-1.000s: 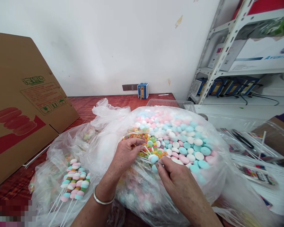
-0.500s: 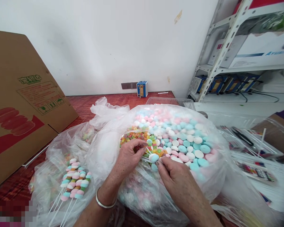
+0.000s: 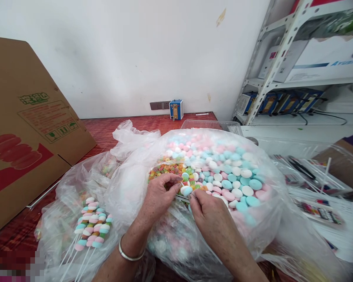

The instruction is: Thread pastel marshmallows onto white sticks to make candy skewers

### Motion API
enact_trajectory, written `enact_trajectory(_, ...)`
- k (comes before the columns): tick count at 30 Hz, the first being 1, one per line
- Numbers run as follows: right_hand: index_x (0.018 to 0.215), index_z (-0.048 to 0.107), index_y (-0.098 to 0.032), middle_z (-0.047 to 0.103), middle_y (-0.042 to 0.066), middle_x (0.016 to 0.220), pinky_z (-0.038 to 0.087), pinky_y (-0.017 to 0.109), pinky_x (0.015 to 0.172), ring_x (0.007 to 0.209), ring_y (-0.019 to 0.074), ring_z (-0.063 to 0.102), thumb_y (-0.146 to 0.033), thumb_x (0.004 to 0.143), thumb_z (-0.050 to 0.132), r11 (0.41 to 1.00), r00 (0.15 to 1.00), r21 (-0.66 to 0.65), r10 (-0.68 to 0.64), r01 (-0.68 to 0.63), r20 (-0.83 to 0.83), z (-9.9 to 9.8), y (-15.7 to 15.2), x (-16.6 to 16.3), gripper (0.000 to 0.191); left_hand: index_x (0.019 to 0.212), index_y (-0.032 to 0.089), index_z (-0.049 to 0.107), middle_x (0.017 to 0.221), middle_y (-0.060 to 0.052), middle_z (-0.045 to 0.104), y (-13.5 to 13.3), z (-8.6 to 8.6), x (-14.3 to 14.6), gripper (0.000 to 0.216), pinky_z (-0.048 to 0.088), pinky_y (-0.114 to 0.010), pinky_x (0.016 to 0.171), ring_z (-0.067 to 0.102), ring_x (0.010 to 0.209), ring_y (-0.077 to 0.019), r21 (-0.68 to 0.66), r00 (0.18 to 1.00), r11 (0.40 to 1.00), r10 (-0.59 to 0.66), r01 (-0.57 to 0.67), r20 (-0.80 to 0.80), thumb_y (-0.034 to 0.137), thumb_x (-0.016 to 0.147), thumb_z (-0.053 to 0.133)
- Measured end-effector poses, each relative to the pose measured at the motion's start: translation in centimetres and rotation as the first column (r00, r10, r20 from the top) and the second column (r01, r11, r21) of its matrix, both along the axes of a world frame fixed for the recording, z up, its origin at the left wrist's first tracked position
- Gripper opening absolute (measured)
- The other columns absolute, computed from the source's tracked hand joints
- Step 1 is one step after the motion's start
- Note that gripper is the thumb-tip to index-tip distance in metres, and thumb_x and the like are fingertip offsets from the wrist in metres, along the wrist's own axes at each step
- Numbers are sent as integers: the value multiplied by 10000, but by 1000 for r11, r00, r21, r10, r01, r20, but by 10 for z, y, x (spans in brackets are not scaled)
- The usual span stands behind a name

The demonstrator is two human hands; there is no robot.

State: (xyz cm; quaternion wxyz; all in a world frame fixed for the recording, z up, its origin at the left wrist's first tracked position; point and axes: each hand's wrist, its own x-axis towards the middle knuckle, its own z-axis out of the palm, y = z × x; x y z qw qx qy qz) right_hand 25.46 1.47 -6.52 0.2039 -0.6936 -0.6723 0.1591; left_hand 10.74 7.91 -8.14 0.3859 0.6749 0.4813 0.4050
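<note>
Head view: a person's left hand (image 3: 160,194) is curling inward, thumb and forefinger nearly meeting; it is seemingly pinching one of the thin white sticks (image 3: 182,198) showing just below the fingertips, although the fingers are hiding most of that hold. The right hand (image 3: 211,207) is facing it, thumb and forefinger closing on the right edge of a blue-and-white marshmallow (image 3: 187,191). That marshmallow is now sitting between the two sets of fingertips, just beside the left ones. Half a second ago a clearer gap was showing there, with a bit of stick in it; the right hand has been shifting leftward, and the gap is shrinking. This is suggesting that the sweet is being pushed farther along its stick. Behind the hands, a big translucent plastic bag (image 3: 126,184) is lying open, holding small colourful gummy rings (image 3: 166,169) at left and loose pink, white and blue marshmallows (image 3: 231,178) at centre and right. Farther left, several filled candy skewers (image 3: 94,226) are resting on more crumpled plastic, their bare ends pointing toward the wearer. Beyond, a dark red table (image 3: 101,125) is stretching back to a white wall (image 3: 135,51), a cardboard box (image 3: 32,129) is standing at far left, and metal shelving (image 3: 264,84) is rising at right.
</note>
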Motion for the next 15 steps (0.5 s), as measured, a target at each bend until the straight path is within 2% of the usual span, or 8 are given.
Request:
enact_trajectory(2, 748, 556, -209, 673, 19, 716, 236, 292, 575, 657, 168, 590, -229, 997, 423, 1000, 998, -11, -14, 14, 61, 2, 7, -4, 283, 914, 181, 743, 894, -31, 764, 0, 1, 0, 131, 549, -267, 734, 697, 800, -171, 43, 999, 999, -28, 30, -42, 205, 810, 667)
enact_trajectory(4, 782, 588, -202, 699, 34, 757, 225, 298, 570, 680, 177, 619, -225, 1000, 422, 1000, 996, -15, -19, 20, 92, 4, 14, -7, 276, 1062, 192, 717, 910, -19, 765, 1, 4, -2, 258, 545, -281, 785, 701, 826, -168, 98, 992, 994, -26, 39, -126, 155, 819, 642)
enact_trajectory(7, 822, 627, -187, 716, 62, 767, 197, 306, 554, 697, 202, 651, -218, 992, 433, 999, 990, -24, -27, 30, 137, 8, 23, -11, 260, 1277, 193, 611, 926, -18, 758, 8, 11, -6, 432, 526, -319, 864, 695, 878, -176, 224, 966, 975, 69, -12, -251, 110, 853, 585)
enact_trajectory(11, 824, 658, -186, 722, 72, 750, 177, 307, 533, 706, 219, 671, -221, 984, 439, 999, 980, -32, -24, 31, 197, 12, 31, -15, 274, 1052, 172, 709, 1020, -69, 725, 22, 16, -10, 259, 502, -327, 907, 654, 990, -199, 412, 919, 911, 182, -23, -350, 93, 902, 514)
enact_trajectory(15, 805, 672, -188, 724, 76, 742, 184, 299, 517, 686, 218, 675, -205, 967, 449, 999, 968, -37, -8, 17, 251, 16, 35, -17, 277, 1007, 187, 738, 955, -84, 692, 35, 9, -5, 278, 487, -359, 887, 615, 976, -231, 459, 823, 887, 226, 47, -521, 84, 910, 499)
